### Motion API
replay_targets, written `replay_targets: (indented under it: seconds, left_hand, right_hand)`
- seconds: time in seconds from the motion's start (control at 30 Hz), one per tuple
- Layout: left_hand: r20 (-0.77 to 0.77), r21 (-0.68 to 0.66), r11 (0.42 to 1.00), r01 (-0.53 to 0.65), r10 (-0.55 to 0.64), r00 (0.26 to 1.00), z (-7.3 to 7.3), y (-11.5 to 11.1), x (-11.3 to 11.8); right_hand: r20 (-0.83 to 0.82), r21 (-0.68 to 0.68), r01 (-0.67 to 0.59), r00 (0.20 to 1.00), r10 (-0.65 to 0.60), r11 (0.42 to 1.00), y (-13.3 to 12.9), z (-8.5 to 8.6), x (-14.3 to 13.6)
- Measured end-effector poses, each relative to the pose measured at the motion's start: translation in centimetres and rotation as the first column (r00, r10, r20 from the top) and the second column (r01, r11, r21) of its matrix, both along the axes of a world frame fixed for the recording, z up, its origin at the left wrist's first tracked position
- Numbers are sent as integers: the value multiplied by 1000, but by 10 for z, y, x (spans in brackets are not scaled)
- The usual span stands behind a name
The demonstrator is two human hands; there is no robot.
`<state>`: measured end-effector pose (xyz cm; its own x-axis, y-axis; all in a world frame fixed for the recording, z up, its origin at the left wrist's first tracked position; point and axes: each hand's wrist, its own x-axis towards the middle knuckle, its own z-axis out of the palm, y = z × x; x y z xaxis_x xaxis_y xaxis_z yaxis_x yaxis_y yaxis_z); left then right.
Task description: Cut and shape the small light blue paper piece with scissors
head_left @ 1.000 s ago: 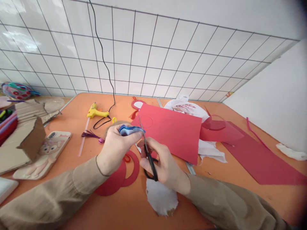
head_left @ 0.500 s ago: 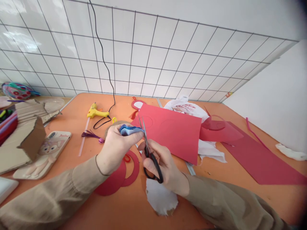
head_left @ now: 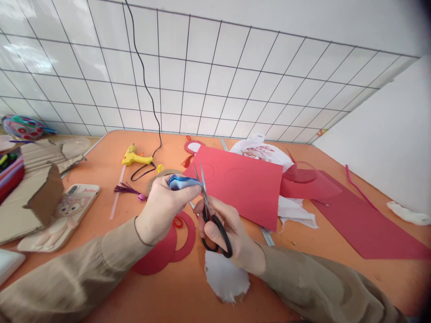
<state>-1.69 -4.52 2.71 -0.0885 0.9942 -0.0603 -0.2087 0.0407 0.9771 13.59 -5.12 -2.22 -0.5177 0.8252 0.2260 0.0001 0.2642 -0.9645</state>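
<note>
My left hand (head_left: 161,204) pinches a folded piece of blue fabric (head_left: 182,181) between thumb and fingers. Black-handled scissors (head_left: 218,235) are in my right hand (head_left: 237,233), their blades pointing up and slightly parted at the fabric's right end. Behind the blades lies a large red sheet (head_left: 242,188) with faint circles drawn on it. Under my wrists are a red disc (head_left: 156,255) and a red ring (head_left: 190,237). A whitish ragged piece (head_left: 227,278) lies below my right hand.
A yellow glue gun (head_left: 134,157) with a black cord stands at the back left. Nearer on the left are a phone (head_left: 72,206) and cut cardboard (head_left: 27,211). A plastic bag (head_left: 262,150) and a long red strip (head_left: 367,224) lie to the right.
The scissor handles have spread slightly farther apart in my right hand, and the blade tips are a little wider. My left hand and the blue fabric look almost unmoved.
</note>
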Motion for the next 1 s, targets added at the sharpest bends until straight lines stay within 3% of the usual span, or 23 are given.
replay_targets:
  seconds: [0.43,0.7,1.0]
  left_hand:
    - [28,-4,993,121,-121,992,-1,3,-9]
    - [-35,10,968,252,-252,967,10,6,-18]
    - [-42,-6,960,281,-281,959,12,8,-22]
  right_hand:
    - [-12,-39,-2,1000,1,999,-2,2,1]
    - [5,-61,-84,996,84,995,3,8,8]
    - [-17,-103,-167,986,166,981,8,16,10]
